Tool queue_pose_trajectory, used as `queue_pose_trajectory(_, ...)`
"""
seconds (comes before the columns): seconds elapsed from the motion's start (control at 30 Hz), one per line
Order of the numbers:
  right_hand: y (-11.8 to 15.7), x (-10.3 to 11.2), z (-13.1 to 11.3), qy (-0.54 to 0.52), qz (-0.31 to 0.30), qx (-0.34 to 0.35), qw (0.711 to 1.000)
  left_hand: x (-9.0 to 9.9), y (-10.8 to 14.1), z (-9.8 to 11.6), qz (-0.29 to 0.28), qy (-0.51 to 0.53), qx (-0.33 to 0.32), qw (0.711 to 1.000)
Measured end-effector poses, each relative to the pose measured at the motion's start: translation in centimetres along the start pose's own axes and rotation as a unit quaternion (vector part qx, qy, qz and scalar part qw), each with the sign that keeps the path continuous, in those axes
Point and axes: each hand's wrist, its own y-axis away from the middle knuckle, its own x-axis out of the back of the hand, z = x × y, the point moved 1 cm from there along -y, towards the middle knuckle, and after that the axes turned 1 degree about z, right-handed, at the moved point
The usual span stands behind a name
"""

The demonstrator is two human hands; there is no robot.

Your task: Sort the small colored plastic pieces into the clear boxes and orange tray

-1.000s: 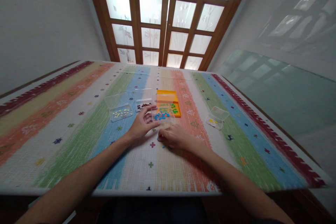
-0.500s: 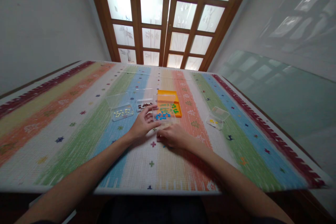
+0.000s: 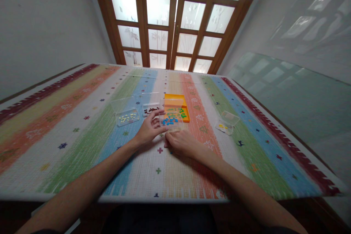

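My left hand (image 3: 148, 128) curls around the left side of a clear plastic box (image 3: 179, 125), its thumb at the near edge and a fingertip at the far one. Several small blue blocks (image 3: 170, 121) lie inside this box. Just to the right and nearer, my right hand (image 3: 179, 142) is closed low over the tablecloth, fingers pinched together. Whatever those fingers hold is hidden. A tiny blue speck (image 3: 171, 152) shows beneath the right hand.
Behind the clear box lies an open orange case (image 3: 187, 115) with green blocks (image 3: 183, 114). To the left are lidded clear boxes with brown pieces (image 3: 151, 110) and pale pieces (image 3: 127, 118). A small box of yellow pieces (image 3: 224, 127) stands right, on the striped tablecloth (image 3: 142, 175).
My right hand has shifted very slightly, its fingers tucked in more. The left hand and the box of blue blocks stay in place.
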Motion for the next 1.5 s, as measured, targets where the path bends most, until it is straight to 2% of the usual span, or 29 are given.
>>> queue_pose_trajectory(0.17, 0.3, -0.9, 0.4, 0.005, 0.072, 0.033, 0.997, 0.0, -0.1, 0.0, 0.004, -0.004, -0.007, 1.0)
queue_pose_trajectory(0.43, 0.3, -1.5, 0.4, -0.008, 0.091, 0.082, 0.992, 0.1, -0.2, -0.2, 0.021, 0.009, -0.002, 1.0)
queue_pose_trajectory(0.57, 0.4, -0.6, 0.6, -0.019, 0.121, 0.084, 0.989, 0.1, -0.3, -0.3, 0.016, 0.025, -0.005, 1.0)
queue_pose_trajectory(0.67, 0.5, 0.9, 1.3, -0.035, 0.181, 0.06, 0.981, 0.0, -0.2, -0.1, 0.012, 0.021, -0.003, 1.0)
queue_pose_trajectory(0.77, 0.4, 2.2, 2.7, -0.058, 0.216, -0.01, 0.975, -0.2, 0.0, 0.1, 0.011, 0.008, 0.0, 1.0)
queue_pose_trajectory(0.87, 0.3, 2.6, 4.3, -0.096, 0.225, -0.077, 0.966, -0.4, 0.2, 0.1, 0.002, 0.004, 0.003, 1.0)
queue_pose_trajectory(0.97, 0.2, 2.5, 5.7, -0.135, 0.213, -0.116, 0.961, -0.4, 0.3, 0.1, -0.002, -0.003, 0.005, 1.0)
queue_pose_trajectory(1.17, 0.4, 2.5, 6.6, -0.195, 0.169, -0.116, 0.959, -0.5, 0.3, 0.0, -0.009, -0.007, -0.003, 1.0)
queue_pose_trajectory(1.5, 0.6, 2.9, 6.6, -0.243, 0.176, -0.112, 0.947, -0.6, 0.3, -0.3, -0.02, 0.002, 0.008, 1.0)
